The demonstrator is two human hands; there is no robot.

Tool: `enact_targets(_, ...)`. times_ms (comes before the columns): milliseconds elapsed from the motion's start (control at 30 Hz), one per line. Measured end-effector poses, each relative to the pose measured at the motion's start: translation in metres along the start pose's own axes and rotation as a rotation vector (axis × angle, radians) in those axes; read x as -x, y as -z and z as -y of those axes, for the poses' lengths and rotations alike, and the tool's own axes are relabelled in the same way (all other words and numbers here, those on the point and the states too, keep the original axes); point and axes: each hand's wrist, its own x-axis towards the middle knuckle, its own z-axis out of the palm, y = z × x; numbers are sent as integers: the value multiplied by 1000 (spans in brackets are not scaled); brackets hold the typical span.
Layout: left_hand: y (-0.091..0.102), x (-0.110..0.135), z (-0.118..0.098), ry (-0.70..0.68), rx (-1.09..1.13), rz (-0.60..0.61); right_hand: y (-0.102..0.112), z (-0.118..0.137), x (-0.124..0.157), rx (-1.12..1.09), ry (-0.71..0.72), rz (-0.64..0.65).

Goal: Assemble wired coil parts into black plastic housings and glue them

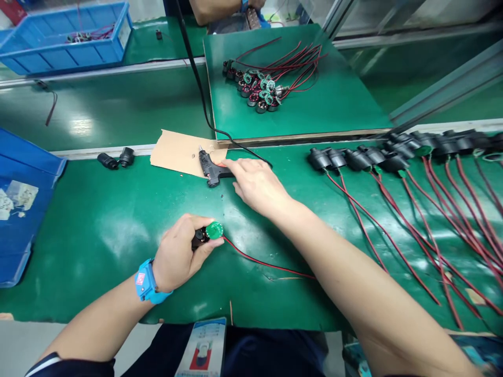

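My left hand [178,251] is closed around a small black part; a round green circuit board [215,230] shows at its end, between thumb and forefinger. From the board a red and black wire [263,265] trails right across the mat and passes under my right forearm. My right hand [257,186] is on the handle of a black glue gun [209,166], its fingers partly hidden from above. The gun's nozzle points up and left over a piece of tan cardboard [167,152].
Two black housings [117,158] lie left of the cardboard. Black housings with red wires [359,157] line the right side. On a raised green board [346,104] sits a pile of wired parts [261,91]. Blue bins [23,220] stand left; a black cable [192,57] hangs down. Another person's arm [216,10] shows behind.
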Motion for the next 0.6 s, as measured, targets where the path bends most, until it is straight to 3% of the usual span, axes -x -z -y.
enact_targets(100, 1, 0, 1, -66, -17, -40, -9, 2, -4, 47, 4, 36)
enact_targets(200, 1, 0, 2, -112, -10, -75, -4, 1, 11, 32, -5, -6)
enact_targets(433, 0, -1, 1, -146, -49, -82, 39, 0, 79, -447, -76, -322)
enact_targets(600, -2, -2, 2, -146, -142, -50, 44, 9, 111, -644, -217, -554)
